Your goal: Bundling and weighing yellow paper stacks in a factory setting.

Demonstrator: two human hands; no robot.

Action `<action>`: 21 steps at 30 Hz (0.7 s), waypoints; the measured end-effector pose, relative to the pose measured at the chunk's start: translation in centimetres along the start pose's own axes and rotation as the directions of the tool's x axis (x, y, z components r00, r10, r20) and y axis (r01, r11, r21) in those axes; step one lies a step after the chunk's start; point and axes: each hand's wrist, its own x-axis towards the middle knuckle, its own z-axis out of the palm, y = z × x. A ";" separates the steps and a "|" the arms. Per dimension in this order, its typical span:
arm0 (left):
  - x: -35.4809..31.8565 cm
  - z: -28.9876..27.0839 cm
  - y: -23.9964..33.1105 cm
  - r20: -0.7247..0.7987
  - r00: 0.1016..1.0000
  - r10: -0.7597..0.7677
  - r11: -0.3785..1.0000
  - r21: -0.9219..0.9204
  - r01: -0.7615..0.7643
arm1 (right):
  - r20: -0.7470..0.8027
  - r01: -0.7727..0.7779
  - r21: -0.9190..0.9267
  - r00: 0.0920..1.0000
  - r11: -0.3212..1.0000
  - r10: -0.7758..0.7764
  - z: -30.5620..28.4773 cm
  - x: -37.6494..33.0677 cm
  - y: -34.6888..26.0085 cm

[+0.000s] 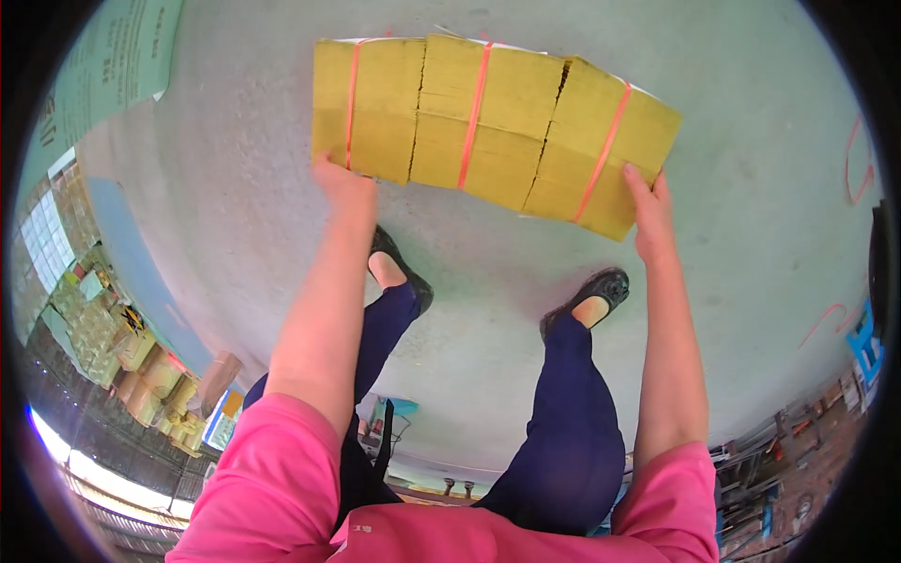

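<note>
Three yellow paper bundles form a row in front of me: the left bundle (387, 108), the middle bundle (514, 117) and the right bundle (584, 127). A thin pink strap runs around each, and narrow dark gaps part them. White shows along their far edges. My left hand (343, 180) grips the near left corner of the row, its fingers mostly hidden beneath. My right hand (651, 208) clasps the right end, thumb on the yellow face and fingers behind. The row tilts down toward the right. Whether it touches the floor, I cannot tell.
My feet in black shoes (608, 281) stand apart on the grey-green floor (479, 310). At the upper left hangs a pale green printed sheet (113, 70). Stacked yellowish packs (155, 380) lie at the left. Metal racks or frames (765, 479) stand at the lower right, below a blue object (865, 342).
</note>
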 end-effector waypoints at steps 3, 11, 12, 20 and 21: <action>1.0 0.3 0.9 0.177 0.984 0.021 0.997 -0.078 -0.007 | -0.023 -0.002 0.003 1.000 1.000 0.002 0.0 0.0 0.6; 2.3 -1.0 3.1 0.047 0.999 -0.005 1.000 0.007 0.005 | 0.011 0.079 0.024 0.997 0.997 -0.079 2.0 0.0 0.4; 1.4 -1.2 3.7 0.052 0.999 0.004 1.000 -0.009 -0.004 | -0.023 0.070 -0.065 0.997 0.995 -0.071 2.3 -0.1 0.8; -6.2 -15.2 13.4 0.003 0.946 0.323 0.435 0.888 -0.151 | -0.076 -0.118 -0.564 0.993 0.817 0.091 6.0 -17.6 3.9; -8.5 -16.7 14.7 0.195 0.944 0.266 0.307 0.911 -0.275 | 0.068 -0.136 -0.587 0.974 0.798 0.216 5.2 -21.0 3.2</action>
